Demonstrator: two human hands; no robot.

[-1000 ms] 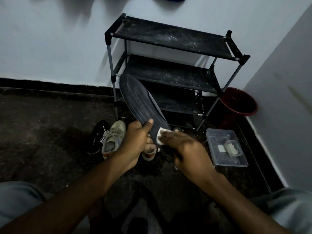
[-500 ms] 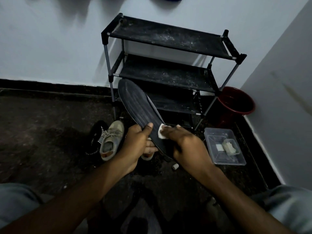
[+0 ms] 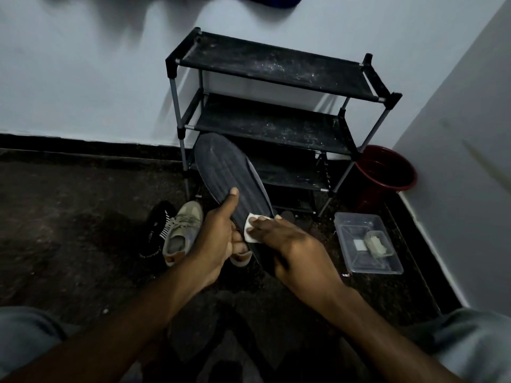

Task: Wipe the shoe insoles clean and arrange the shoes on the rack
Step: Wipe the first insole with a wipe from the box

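A long dark grey insole (image 3: 226, 172) is held up in front of the shoe rack. My left hand (image 3: 218, 239) grips its lower part, thumb lying along the top face. With my right hand (image 3: 287, 244) I press a small white wipe (image 3: 253, 226) onto the insole's heel end. The black three-shelf shoe rack (image 3: 276, 67) stands against the wall, its shelves dusty and bare. On the floor below my hands lie a beige sneaker (image 3: 181, 230), a second beige sneaker (image 3: 240, 257) mostly hidden by my left hand, and a black shoe (image 3: 156, 228).
A clear plastic tray (image 3: 367, 241) holding a small tub and white pads sits on the floor at the right. A dark red bucket (image 3: 387, 172) stands in the corner beside the rack. A wall closes off the right side. My knees are at the bottom corners.
My left thumb has slid further up the insole. The wipe under my right fingers has shifted slightly along the heel end. The insole stays tilted as before.
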